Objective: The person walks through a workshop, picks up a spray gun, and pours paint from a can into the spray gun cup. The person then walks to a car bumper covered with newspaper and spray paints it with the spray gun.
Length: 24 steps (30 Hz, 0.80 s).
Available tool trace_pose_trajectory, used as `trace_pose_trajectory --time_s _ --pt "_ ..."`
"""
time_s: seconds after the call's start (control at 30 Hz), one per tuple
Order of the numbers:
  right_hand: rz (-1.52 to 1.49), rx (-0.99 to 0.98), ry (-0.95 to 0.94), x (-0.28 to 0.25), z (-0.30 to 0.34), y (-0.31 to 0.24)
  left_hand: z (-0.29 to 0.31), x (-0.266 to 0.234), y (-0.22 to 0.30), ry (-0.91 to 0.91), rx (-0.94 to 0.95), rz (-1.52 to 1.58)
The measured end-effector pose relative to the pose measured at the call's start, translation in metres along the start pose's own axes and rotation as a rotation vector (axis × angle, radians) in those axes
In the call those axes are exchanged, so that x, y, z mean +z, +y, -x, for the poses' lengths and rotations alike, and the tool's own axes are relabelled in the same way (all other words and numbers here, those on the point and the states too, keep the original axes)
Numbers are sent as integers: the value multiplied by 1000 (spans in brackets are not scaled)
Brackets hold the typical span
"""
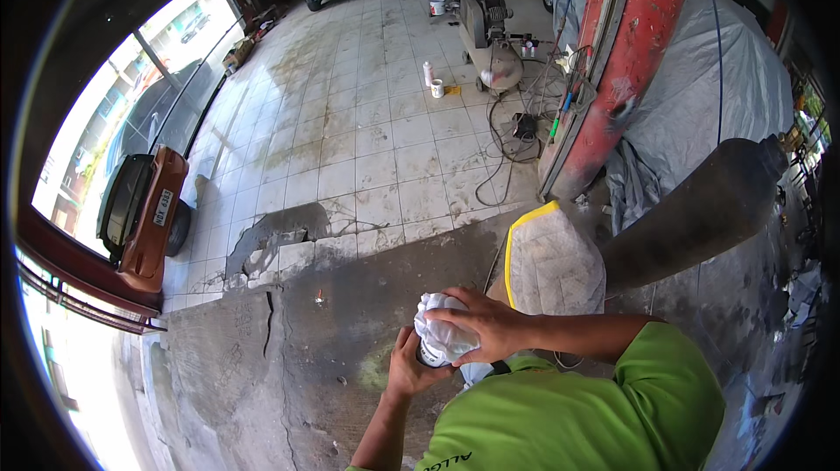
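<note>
In front of my green shirt, both hands meet around a small white container (428,355) with dark print. My left hand (409,372) grips its lower left side, fingers wrapped round it. Over its top sits a crumpled white wad (444,333), cloth or thin plastic; I cannot tell which. My right hand (492,328) is closed over this wad from the right, thumb and fingers pressing into it. The wad hides the container's opening.
A pale quilted pad with yellow edging (553,263) lies close ahead on the right, beside a long dark cylinder (700,208). Beyond stand a red post (623,68), loose cables and an air compressor (495,58). Broken tiles (280,239) edge the concrete; an orange car bumper (154,217) is left.
</note>
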State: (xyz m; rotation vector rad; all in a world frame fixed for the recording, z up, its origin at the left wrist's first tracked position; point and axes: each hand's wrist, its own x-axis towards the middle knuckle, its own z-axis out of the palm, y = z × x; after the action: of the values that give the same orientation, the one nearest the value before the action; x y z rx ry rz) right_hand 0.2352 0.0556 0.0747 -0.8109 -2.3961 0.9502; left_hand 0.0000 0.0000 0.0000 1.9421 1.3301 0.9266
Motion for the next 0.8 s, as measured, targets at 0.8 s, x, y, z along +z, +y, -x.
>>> trace_pose_trajectory --time_s 0.8 --pt "584 1249 86 -73 -504 533 -497 -283 -538 -598 -602 -104"
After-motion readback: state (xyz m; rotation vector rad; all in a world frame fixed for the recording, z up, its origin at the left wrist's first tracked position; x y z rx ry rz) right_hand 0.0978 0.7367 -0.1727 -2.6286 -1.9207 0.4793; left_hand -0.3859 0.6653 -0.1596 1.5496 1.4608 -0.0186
